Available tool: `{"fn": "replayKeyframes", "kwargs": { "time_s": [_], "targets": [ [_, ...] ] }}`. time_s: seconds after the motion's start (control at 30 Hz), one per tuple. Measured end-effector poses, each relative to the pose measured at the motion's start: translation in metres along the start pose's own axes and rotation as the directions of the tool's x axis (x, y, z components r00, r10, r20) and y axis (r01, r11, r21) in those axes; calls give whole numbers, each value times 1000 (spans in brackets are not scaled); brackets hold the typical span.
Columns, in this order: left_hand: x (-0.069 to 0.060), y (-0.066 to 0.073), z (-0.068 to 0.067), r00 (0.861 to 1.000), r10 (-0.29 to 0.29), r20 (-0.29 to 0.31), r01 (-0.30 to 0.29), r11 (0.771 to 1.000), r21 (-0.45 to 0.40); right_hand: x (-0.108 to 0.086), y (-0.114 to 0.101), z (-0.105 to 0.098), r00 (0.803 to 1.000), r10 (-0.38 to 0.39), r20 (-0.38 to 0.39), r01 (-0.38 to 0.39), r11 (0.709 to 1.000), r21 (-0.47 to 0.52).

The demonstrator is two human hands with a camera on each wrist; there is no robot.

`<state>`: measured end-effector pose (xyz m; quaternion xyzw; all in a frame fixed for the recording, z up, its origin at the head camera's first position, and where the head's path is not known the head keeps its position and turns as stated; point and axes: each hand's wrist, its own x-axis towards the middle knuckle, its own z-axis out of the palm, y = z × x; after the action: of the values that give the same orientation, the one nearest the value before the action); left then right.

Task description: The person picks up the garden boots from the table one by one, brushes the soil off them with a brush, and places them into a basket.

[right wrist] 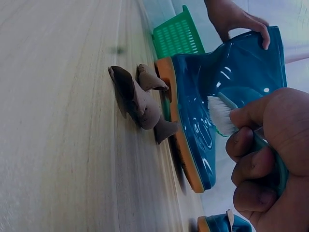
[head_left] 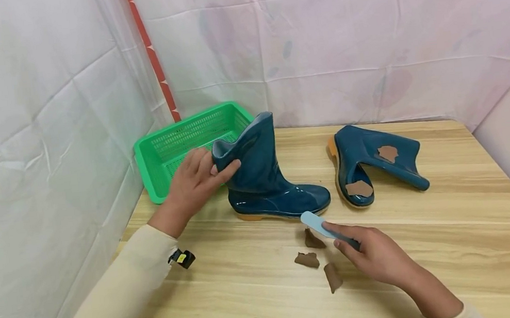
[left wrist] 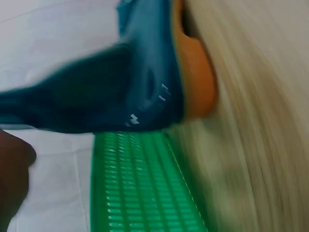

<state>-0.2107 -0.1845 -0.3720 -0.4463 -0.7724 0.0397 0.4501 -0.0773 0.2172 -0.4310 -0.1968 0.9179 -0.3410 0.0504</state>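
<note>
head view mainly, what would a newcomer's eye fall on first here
Probably the upright blue boot near the middle of the head view, its top gripped by the left hand. Next, the second boot, lying over to the right with two brown scraps on it. The bright green basket at back left and the white-bristled brush in the right hand also stand out.

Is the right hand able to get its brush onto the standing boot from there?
Most likely yes: the right hand holds the brush close to the standing boot, and nothing seems to stand between them. The brown scraps lie lower, on the table, so they shouldn't block it.
</note>
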Motion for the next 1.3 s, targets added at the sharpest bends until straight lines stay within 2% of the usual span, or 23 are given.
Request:
{"fn": "replayKeyframes", "kwargs": {
  "time_s": [0.07,0.13,0.2,0.23,0.3,0.33,0.4,0.47,0.53,0.6,0.8,1.07,1.2,1.3],
  "targets": [
    [1,0,5,994,65,-83,-51,985,167,-1,0,0,1000,-4,-3,4,1000,-1],
    [2,1,7,982,139,-128,-88,935,343,-1,0,1,1000,-3,-4,3,1000,-1],
    [3,0,8,967,229,-110,-154,871,466,-2,0,2,1000,0,-2,0,1000,3],
    [2,-1,8,958,276,-85,-202,851,485,-2,-1,2,1000,0,-2,0,1000,4],
    [1,-4,4,933,359,-11,-310,820,482,-3,-1,1,1000,2,-1,-2,1000,4],
    [2,-6,2,919,393,32,-364,812,456,-3,-1,1,1000,2,0,-2,1000,3],
    [3,-10,-3,891,442,99,-444,808,387,-3,0,1,1000,-1,-2,1,1000,-3],
    [7,-14,-7,868,479,130,-494,804,332,-4,0,0,1000,-3,-4,3,1000,-8],
    [11,-17,-8,852,505,140,-523,800,294,-3,1,1,1000,-2,-5,2,1000,-10],
    [15,-20,-8,842,521,136,-538,799,270,-3,1,1,1000,1,-3,-1,1000,-8],
    [34,-27,-7,830,546,112,-554,790,263,-3,1,1,1000,17,6,-17,1000,-6],
    [71,-40,-13,803,588,91,-579,737,349,-3,3,3,1000,1,-21,-2,1000,-30],
    [81,-49,-17,806,589,60,-567,739,365,-2,4,5,1000,1,-22,-2,1000,-26],
    [85,-56,-21,820,573,18,-536,756,376,-2,4,5,1000,7,-15,-8,1000,-15]
  ]
}}
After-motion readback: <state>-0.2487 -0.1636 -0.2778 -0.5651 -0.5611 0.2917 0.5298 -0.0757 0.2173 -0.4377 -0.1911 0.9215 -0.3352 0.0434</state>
